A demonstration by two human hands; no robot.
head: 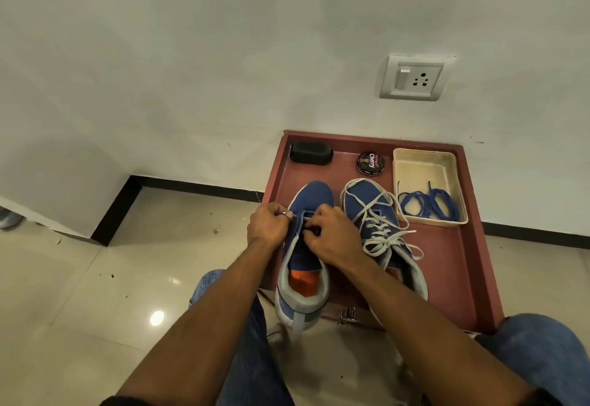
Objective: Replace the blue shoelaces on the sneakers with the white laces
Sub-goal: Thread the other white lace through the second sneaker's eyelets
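Two blue sneakers stand on a red-brown tray [453, 265]. The left sneaker [311, 201] has its eyelet area open, with an orange insole showing. My left hand [268, 223] pinches a white lace end at the sneaker's left side. My right hand [332, 233] is closed on the white lace [307, 219] over the eyelets; most of that lace is hidden by the fingers. The right sneaker [367, 201] is laced with a white lace [383, 233], its ends loose. The blue laces [427, 204] lie coiled in a cream plastic tray [424, 156].
A black brush [311, 152] and a round shoe polish tin [370, 164] sit at the tray's far edge. The tray butts against a white wall with a socket [413, 78]. My knees in jeans [539, 348] flank the tray's near edge, above a glossy tiled floor [95, 294].
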